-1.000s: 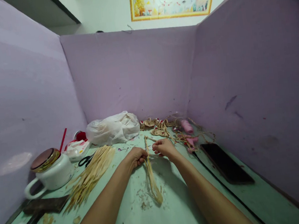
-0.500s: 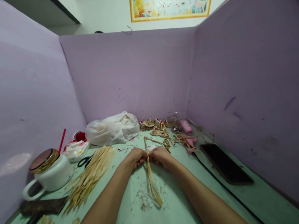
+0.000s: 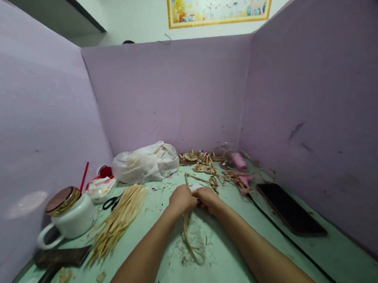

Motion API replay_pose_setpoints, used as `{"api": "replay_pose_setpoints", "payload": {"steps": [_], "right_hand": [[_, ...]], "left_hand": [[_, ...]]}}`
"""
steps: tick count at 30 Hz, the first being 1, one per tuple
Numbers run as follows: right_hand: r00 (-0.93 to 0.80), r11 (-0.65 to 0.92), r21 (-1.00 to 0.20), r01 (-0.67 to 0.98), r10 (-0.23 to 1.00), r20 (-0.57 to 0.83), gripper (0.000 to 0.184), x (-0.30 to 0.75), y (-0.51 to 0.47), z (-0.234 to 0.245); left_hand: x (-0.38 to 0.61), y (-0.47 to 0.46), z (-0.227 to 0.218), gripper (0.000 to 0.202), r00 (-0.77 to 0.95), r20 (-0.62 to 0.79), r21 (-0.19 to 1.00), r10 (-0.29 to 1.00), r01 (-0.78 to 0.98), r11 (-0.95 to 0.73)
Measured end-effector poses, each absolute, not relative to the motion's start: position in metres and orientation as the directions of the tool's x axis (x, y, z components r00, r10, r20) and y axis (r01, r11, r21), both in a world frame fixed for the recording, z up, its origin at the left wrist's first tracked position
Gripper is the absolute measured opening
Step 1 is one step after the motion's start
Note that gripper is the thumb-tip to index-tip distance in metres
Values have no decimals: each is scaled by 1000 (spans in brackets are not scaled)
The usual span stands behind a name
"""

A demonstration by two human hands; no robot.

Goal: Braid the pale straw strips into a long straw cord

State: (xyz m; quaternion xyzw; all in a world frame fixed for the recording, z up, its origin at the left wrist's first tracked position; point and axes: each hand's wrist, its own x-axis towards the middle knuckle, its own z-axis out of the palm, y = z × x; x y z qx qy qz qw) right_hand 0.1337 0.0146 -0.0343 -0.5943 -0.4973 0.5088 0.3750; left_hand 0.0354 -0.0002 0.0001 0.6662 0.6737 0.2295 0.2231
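My left hand [image 3: 182, 199] and my right hand [image 3: 206, 198] meet at the middle of the table, both with closed fingers. Between them they grip a braided straw cord [image 3: 188, 236]; its loose strands trail down toward me and curl on the tabletop. Beyond my hands the narrow plaited part runs away and bends to the right. The exact hold of the fingertips is hidden by the backs of my hands. To the left lies a fanned bundle of pale straw strips [image 3: 121, 223], with black-handled scissors [image 3: 109, 204] beside it.
A white mug with a lid [image 3: 75, 216] and a hammer [image 3: 62, 258] are at left. Behind sits a white plastic bag [image 3: 146, 164]. Woven straw pieces [image 3: 205, 167], a pink thread spool [image 3: 239, 161], a pink glue gun [image 3: 245, 180] with black cord and a phone [image 3: 290, 207] are at right.
My left hand has turned over the cord and moved right against my right hand. The trailing strands have shifted and spread into a looser curl.
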Motion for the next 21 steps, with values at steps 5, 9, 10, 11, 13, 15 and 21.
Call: {"api": "replay_pose_setpoints", "payload": {"steps": [5, 9, 10, 11, 13, 15, 21], "right_hand": [[-69, -233, -963, 139, 967, -244, 12, 137, 14, -35], [-192, -256, -964, 66, 945, -264, 6, 143, 16, -33], [-210, -265, -963, 56, 939, -271, 5, 145, 16, -33], [-222, -273, -961, 48, 935, -276, 4, 146, 16, -33], [-240, -284, -958, 34, 928, -283, 3, 148, 16, -32], [-253, -287, -958, 4, 926, -279, 2, 148, 16, -31], [-249, -220, -969, 109, 938, -241, 4, 149, 15, -29]], "left_hand": [[42, -11, -2, 15, -1, 85, 558, 996, 828, -46], [31, -5, 11, 11, 102, -125, 591, 987, 807, -9], [27, -1, 14, 12, 103, -186, 625, 977, 780, 37], [24, 3, 16, 13, 77, -220, 667, 972, 740, 92], [20, 10, 15, 17, 6, -284, 762, 959, 608, 222], [20, 14, 10, 19, 4, -369, 829, 930, 454, 327], [25, 18, -8, 12, 107, -494, 837, 863, 326, 439]]}}
